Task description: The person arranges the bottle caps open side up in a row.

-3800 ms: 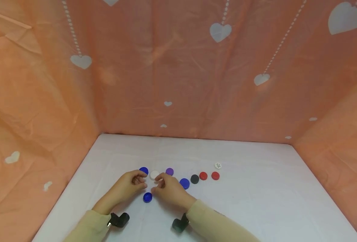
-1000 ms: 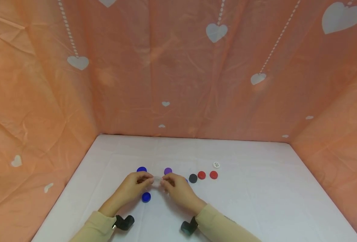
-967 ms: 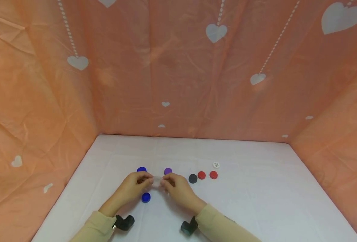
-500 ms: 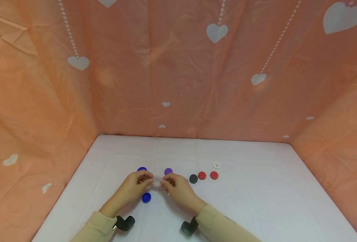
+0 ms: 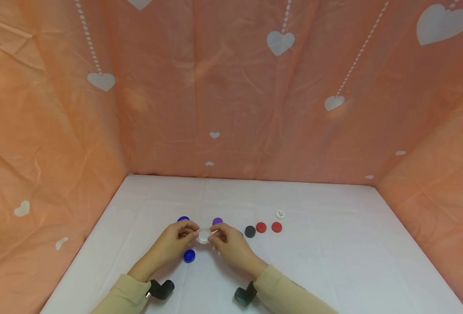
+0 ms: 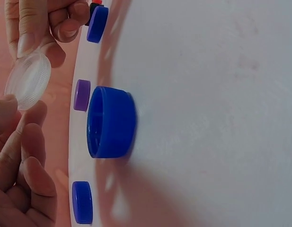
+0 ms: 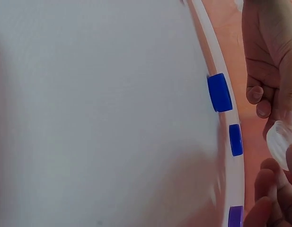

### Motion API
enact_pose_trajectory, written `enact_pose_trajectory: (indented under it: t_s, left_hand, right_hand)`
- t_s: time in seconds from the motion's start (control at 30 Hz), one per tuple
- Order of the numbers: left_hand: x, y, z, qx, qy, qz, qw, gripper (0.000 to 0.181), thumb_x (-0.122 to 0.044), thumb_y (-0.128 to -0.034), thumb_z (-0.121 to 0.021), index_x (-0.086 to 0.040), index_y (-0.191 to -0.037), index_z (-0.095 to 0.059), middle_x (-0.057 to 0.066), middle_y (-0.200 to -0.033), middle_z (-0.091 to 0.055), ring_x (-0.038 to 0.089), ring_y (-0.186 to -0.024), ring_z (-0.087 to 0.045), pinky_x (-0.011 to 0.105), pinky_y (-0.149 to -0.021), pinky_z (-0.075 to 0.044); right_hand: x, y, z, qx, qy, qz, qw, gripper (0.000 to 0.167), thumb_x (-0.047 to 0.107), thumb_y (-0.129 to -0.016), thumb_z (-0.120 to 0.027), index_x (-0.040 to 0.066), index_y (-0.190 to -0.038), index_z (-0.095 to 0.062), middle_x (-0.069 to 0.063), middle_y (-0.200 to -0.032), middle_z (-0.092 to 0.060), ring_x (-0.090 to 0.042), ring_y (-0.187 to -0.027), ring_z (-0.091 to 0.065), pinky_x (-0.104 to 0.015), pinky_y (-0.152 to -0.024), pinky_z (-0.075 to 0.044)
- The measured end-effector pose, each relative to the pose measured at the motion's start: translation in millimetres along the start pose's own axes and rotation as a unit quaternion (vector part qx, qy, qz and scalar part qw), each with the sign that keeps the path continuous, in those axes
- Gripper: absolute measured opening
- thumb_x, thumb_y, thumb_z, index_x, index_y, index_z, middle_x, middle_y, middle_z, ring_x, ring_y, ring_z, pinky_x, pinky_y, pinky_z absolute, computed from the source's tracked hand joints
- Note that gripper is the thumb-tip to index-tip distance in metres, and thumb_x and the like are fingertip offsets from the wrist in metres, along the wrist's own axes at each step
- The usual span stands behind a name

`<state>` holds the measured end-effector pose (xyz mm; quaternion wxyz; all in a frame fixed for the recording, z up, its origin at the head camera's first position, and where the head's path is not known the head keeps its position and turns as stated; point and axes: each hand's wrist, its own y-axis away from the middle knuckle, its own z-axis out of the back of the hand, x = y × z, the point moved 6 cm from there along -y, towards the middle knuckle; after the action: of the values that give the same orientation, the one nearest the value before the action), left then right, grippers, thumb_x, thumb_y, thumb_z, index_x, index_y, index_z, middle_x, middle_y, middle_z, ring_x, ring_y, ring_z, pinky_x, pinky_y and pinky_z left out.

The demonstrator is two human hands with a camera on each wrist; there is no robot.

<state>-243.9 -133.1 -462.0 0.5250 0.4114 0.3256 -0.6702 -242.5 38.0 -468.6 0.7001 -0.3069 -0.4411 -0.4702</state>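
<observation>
A clear, whitish bottle cap (image 5: 204,236) is held above the table between both hands. My left hand (image 5: 173,241) pinches its left edge with thumb and fingertips, and my right hand (image 5: 230,246) pinches the right edge. The left wrist view shows the clear cap (image 6: 29,80) tilted, its ridged rim towards that camera. Part of the cap (image 7: 279,143) appears at the right of the right wrist view. Below the left fingers lies a blue cap (image 5: 189,256), hollow side up. Another blue cap (image 5: 183,219) is partly hidden behind the left hand.
A purple cap (image 5: 217,221) lies behind the right hand, which nearly hides another blue cap (image 5: 241,234). Further right are a black cap (image 5: 250,231), two red caps (image 5: 261,227) and a white button-like disc (image 5: 280,214). Orange cloth (image 5: 231,109) surrounds the white table (image 5: 333,244).
Earlier the whitish cap lay on the table beyond the hands. Both hands have since lifted it, and over the last second it has tilted so its round face shows more.
</observation>
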Motion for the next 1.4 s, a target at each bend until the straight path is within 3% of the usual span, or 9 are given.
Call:
enact_pose_trajectory:
  t_s: [0.37, 0.6, 0.77, 0.93, 1.07, 1.23, 1.4]
  left_hand:
    - [0.5, 1.4, 0.1, 0.01, 0.004, -0.003, 0.9999, 0.014, -0.012, -0.0951, -0.062, -0.004, -0.107, -0.062, 0.004, -0.087, -0.066, 0.023, -0.079, -0.063, 0.027, -0.066, -0.052]
    - [-1.5, 4.4, 2.7, 0.009, -0.014, -0.019, 0.9997, 0.017, -0.015, -0.0942, -0.064, -0.004, -0.107, -0.066, 0.0, -0.089, -0.067, 0.02, -0.08, -0.061, 0.027, -0.066, -0.051]
    - [0.5, 7.1, 1.9, 0.029, -0.032, -0.018, 0.9989, 0.023, -0.019, -0.0887, -0.071, -0.007, -0.108, -0.068, -0.001, -0.086, -0.064, 0.018, -0.079, -0.058, 0.027, -0.067, -0.049]
    - [-1.7, 12.5, 1.3, 0.045, -0.075, -0.06, 0.9943, 0.033, -0.023, -0.0797, -0.08, -0.011, -0.108, -0.07, -0.001, -0.098, -0.063, 0.023, -0.094, -0.053, 0.039, -0.081, -0.043]
    - [-4.6, 17.3, 0.4, 0.049, -0.113, -0.091, 0.9882, 0.037, -0.027, -0.0735, -0.085, -0.014, -0.105, -0.07, 0.0, -0.103, -0.061, 0.025, -0.099, -0.047, 0.041, -0.084, -0.035]
    - [-0.5, 20.0, -2.8, 0.064, -0.142, -0.076, 0.9848, 0.044, -0.03, -0.0691, -0.087, -0.017, -0.106, -0.068, -0.002, -0.104, -0.058, 0.022, -0.1, -0.044, 0.041, -0.085, -0.033]
    - [6.8, 21.8, -7.8, 0.101, -0.133, -0.049, 0.9847, 0.044, -0.028, -0.0712, -0.086, -0.016, -0.108, -0.064, -0.002, -0.103, -0.055, 0.022, -0.102, -0.045, 0.046, -0.089, -0.037]
  right_hand:
    - [1, 3.3, -3, 0.022, 0.011, 0.014, 0.9996, 0.039, 0.015, -0.091, -0.068, 0.015, -0.128, -0.057, 0.007, -0.086, -0.061, -0.009, -0.071, -0.059, -0.026, -0.061, -0.051]
    - [3, 5.5, -5, 0.026, 0.01, 0.007, 0.9996, 0.037, 0.017, -0.092, -0.068, 0.017, -0.127, -0.058, 0.007, -0.085, -0.06, -0.009, -0.07, -0.058, -0.025, -0.06, -0.05]
    - [2, 6.7, -7, 0.028, 0.038, -0.001, 0.9989, 0.034, 0.02, -0.093, -0.067, 0.016, -0.125, -0.059, 0.008, -0.084, -0.059, -0.008, -0.071, -0.056, -0.025, -0.063, -0.049]
    - [-2, 7.3, -8, 0.043, 0.07, -0.012, 0.9966, 0.03, 0.024, -0.093, -0.067, 0.017, -0.121, -0.06, 0.01, -0.084, -0.058, -0.007, -0.074, -0.055, -0.026, -0.068, -0.047]
    - [-4, 8.9, -9, 0.053, 0.094, -0.018, 0.994, 0.028, 0.027, -0.092, -0.068, 0.019, -0.118, -0.061, 0.012, -0.084, -0.058, -0.008, -0.075, -0.054, -0.027, -0.071, -0.047]
    - [-4, 11.9, -9, 0.06, 0.121, -0.025, 0.9905, 0.027, 0.029, -0.091, -0.068, 0.021, -0.117, -0.063, 0.011, -0.081, -0.056, -0.009, -0.074, -0.053, -0.028, -0.07, -0.046]
    - [0, 14.6, -11, 0.071, 0.144, -0.011, 0.987, 0.025, 0.026, -0.091, -0.069, 0.019, -0.114, -0.064, 0.01, -0.076, -0.055, -0.008, -0.071, -0.051, -0.027, -0.067, -0.044]
